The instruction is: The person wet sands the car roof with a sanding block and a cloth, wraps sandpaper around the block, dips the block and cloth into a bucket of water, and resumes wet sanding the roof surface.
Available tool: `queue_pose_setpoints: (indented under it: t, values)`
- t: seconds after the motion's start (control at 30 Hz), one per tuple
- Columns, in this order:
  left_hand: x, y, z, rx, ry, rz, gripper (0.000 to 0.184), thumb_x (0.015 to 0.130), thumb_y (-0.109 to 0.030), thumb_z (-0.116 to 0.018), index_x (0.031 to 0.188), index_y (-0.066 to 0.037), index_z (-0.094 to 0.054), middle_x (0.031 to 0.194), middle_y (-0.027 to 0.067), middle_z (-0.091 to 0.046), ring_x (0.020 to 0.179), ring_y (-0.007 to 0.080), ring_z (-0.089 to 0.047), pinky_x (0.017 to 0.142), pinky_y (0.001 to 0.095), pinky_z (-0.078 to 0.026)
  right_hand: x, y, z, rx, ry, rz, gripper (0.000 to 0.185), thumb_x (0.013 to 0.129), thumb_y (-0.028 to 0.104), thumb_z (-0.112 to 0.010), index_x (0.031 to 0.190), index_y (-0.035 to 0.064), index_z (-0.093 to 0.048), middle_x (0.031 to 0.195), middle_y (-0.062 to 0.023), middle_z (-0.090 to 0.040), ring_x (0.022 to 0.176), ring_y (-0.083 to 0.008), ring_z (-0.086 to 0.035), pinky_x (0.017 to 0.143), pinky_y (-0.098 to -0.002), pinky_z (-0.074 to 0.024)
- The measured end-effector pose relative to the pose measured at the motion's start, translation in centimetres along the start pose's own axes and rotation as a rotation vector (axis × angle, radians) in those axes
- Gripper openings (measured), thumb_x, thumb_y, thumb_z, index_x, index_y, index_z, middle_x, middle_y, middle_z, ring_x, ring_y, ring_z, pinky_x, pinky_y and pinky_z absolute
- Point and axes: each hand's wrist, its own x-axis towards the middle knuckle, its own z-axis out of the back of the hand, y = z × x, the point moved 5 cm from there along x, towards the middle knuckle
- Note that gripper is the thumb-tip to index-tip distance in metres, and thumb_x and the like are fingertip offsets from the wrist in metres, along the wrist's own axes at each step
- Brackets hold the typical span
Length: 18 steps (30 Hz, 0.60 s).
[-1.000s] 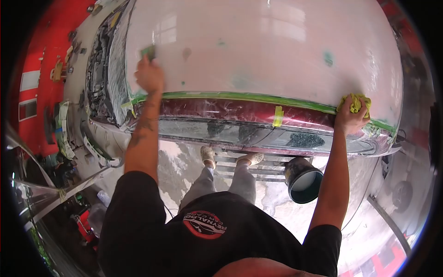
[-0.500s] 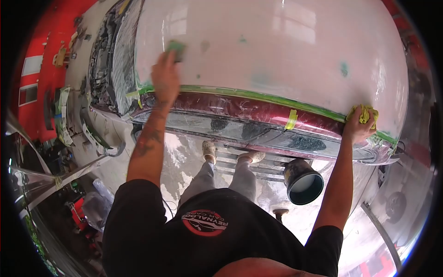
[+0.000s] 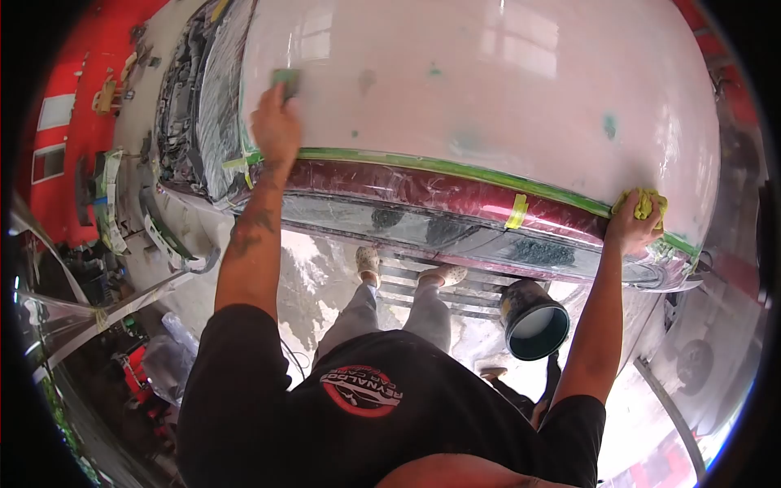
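My left hand (image 3: 277, 126) is closed around a small green sanding pad (image 3: 286, 81) on the pale, primed car roof (image 3: 390, 89). It is close to the roof's edge by the film-covered windshield (image 3: 221, 98). At the other end of the roof, my right hand (image 3: 633, 228) grips a crumpled yellow cloth (image 3: 647, 205), pressed at the edge beside the green masking tape (image 3: 455, 172). Green patches (image 3: 610, 126) show through the primer. Below the tape runs a glossy dark red side rail (image 3: 390, 185) with a yellow tape strip (image 3: 516, 211) across it.
A dark bucket (image 3: 537, 329) of cloudy liquid stands near my feet, which are on a slatted platform (image 3: 394, 297). Behind the bucket is a black shape (image 3: 521, 400) I cannot make out. Loose car panels (image 3: 110, 203) stand by the red wall on the left.
My left hand has moved left with the sanding pad, toward the windshield. My right hand stays put on the cloth. A black shape has appeared near the bucket.
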Motion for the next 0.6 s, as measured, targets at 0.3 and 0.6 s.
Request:
queue_pose_setpoints:
  t: [0.3,0.6]
  values:
    - [-7.3,-24.6,-1.2,-0.276,0.104,-0.499,0.040,0.087,-0.003,-0.059,0.126,-0.014,-0.063,0.129,0.0137,-0.060,0.106,0.0347,-0.061,0.086,0.0451,-0.047,0.2,-0.9,-0.6,-0.068,0.006,0.001,0.046,0.076,0.053,-0.082,0.111,0.0255,-0.071,0.111,-0.0188,-0.054,0.098,-0.0392,-0.061,0.077,-0.0532,-0.0526]
    - [2.1,4.6,-0.3,0.132,-0.061,0.154,0.039,0.091,-0.015,-0.060,0.130,-0.010,-0.060,0.117,0.0151,-0.065,0.098,0.0406,-0.063,0.084,0.0522,-0.049,0.6,-1.4,-0.7,-0.057,-0.007,0.036,0.048,0.076,0.054,-0.082,0.113,0.0249,-0.071,0.110,-0.0195,-0.054,0.096,-0.0395,-0.061,0.079,-0.0538,-0.0518]
